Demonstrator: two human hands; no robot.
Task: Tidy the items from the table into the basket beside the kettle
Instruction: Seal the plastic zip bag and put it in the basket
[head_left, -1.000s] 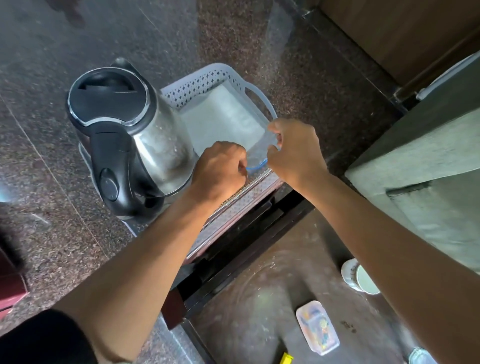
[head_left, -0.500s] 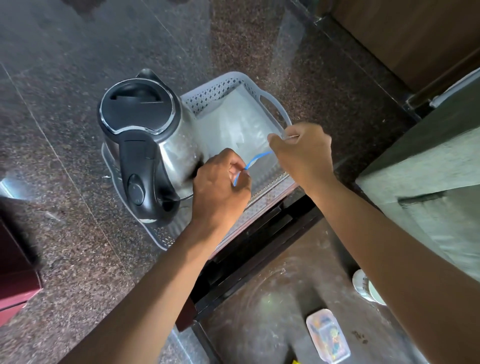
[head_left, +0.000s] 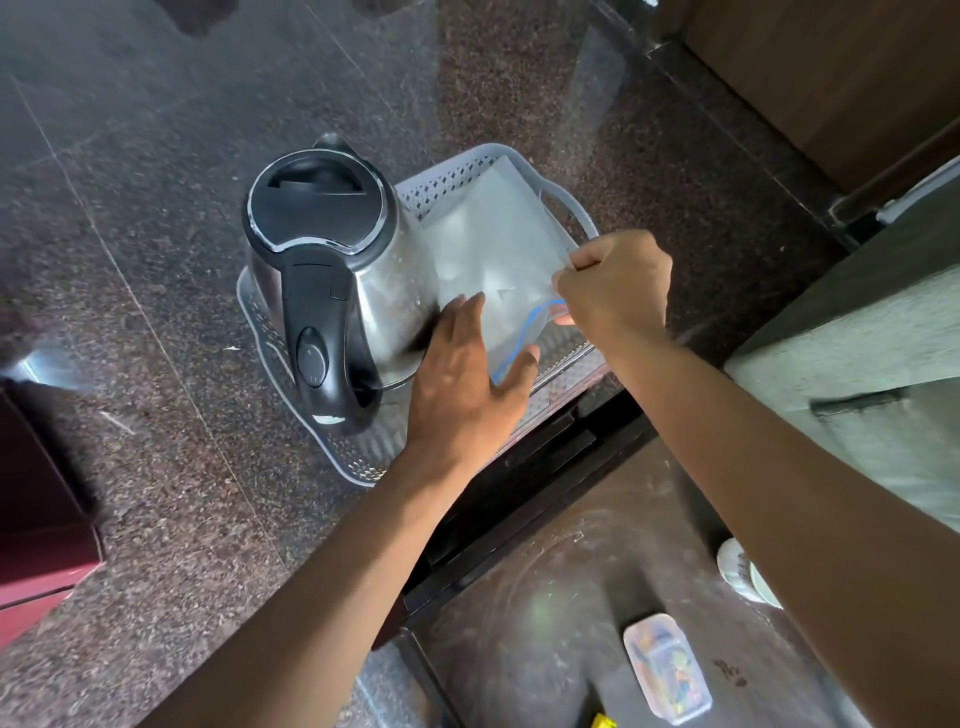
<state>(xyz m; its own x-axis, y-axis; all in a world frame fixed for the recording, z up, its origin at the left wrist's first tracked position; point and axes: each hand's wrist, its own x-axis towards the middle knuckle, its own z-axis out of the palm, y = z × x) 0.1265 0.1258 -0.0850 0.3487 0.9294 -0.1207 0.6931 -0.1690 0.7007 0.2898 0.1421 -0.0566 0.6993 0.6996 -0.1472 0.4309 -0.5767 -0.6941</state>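
Our left hand (head_left: 467, 374) lies spread flat on a clear zip bag (head_left: 498, 260) while our right hand (head_left: 615, 283) pinches its blue-sealed edge — the bag sits in the basket (head_left: 582, 213), beside the kettle (head_left: 332, 270) on the worktop (head_left: 156, 260).

Steel kettle (head_left: 332, 270) parked in a grey perforated basket (head_left: 457, 179). Right of the kettle, clear zip bag (head_left: 498, 244) with a blue seal over the basket. Right hand (head_left: 615, 283) pinching the bag's edge, left hand (head_left: 467, 374) spread flat beside the kettle, touching the bag.
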